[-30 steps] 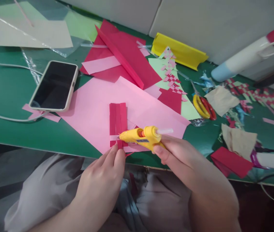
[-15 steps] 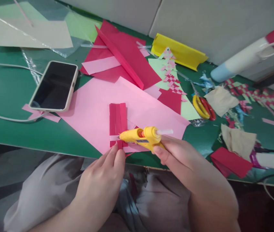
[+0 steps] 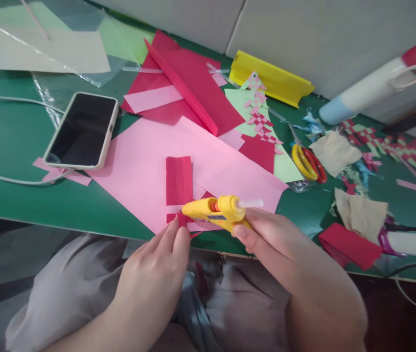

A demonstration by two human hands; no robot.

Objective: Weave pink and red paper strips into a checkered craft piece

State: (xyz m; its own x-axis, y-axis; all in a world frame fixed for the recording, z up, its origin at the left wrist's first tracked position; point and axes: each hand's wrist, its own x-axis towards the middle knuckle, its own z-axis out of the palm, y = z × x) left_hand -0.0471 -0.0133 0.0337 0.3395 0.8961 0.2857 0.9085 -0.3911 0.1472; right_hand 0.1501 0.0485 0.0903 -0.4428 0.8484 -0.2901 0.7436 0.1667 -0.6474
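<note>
bare hands work over a green table (image 3: pixel 20 205) strewn with coloured paper: the right hand (image 3: pixel 266 234) is wrapped around the handle of a yellow glue gun (image 3: pixel 198 208), a clear glue stick (image 3: pixel 251 203) poking from its back end, its nozzle touching or very near the right end of a narrow pale strip (image 3: pixel 173 209) laid across a red paper piece (image 3: pixel 174 181). the left hand (image 3: pixel 152 264), back upward, has its fingertips at the lower end of that piece, on a small red tab (image 3: pixel 182 220); whether they pinch it or only press it down cannot be told, the thumb being out of sight. the red paper piece, made of bands set side by side, lies near the front edge of the table on a large pink sheet (image 3: pixel 134 151). beyond it rest red sheets (image 3: pixel 211 93) with a pink band (image 3: pixel 152 99) across them. a phone (image 3: pixel 83 127), its screen dark, lies at the pink sheet's left corner, a white cable (image 3: pixel 20 183) near it. to the right, woven paper shapes (image 3: pixel 262 119) in pink and red sit on a light green sheet (image 3: pixel 288 166) in front of a folded yellow paper (image 3: pixel 270 80), with scissors (image 3: pixel 299 161), beige scraps (image 3: pixel 336 150) and a folded red paper (image 3: pixel 351 244) farther along.
</note>
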